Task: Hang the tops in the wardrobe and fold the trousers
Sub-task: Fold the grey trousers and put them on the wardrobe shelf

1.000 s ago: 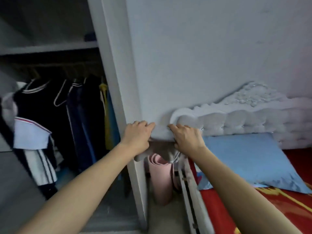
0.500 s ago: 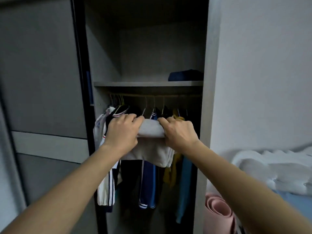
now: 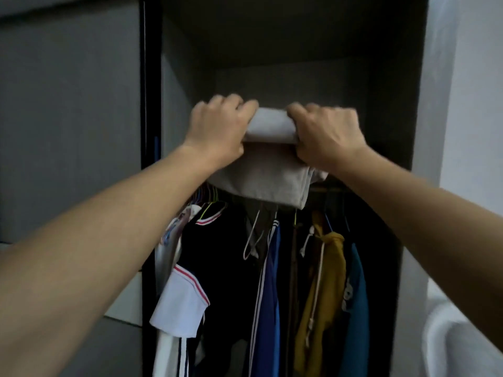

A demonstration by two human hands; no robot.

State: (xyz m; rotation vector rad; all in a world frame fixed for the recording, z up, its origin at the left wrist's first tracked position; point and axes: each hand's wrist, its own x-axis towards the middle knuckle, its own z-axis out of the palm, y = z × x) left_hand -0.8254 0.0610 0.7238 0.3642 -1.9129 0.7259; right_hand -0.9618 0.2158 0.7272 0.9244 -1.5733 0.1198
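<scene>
- Open wardrobe (image 3: 299,50) fills the middle of the frame, its dark upper compartment at the top and a row of hanging clothes below.
- A grey sliding door (image 3: 68,118) covers the left of the frame; a pale wall (image 3: 473,104) runs down the right edge.
- Folded grey trousers (image 3: 266,175) sit at upper centre, held up in front of the upper compartment, above the hanging clothes. Their lower layers sag downward. Whether they touch a shelf cannot be told.
- The left hand (image 3: 217,131) grips the left end of the folded bundle, fingers curled over its top edge.
- The right hand (image 3: 326,140) grips the right end the same way, fingers clenched round the fabric.
- Coloured hangers (image 3: 209,197) bunch just below the left wrist.
- Below hang, from left to right, a black top (image 3: 217,254) with red-and-white trim, a blue jacket (image 3: 269,295) with white stripes, a mustard hoodie (image 3: 324,281) with pale drawstrings, and a teal top (image 3: 356,308).
</scene>
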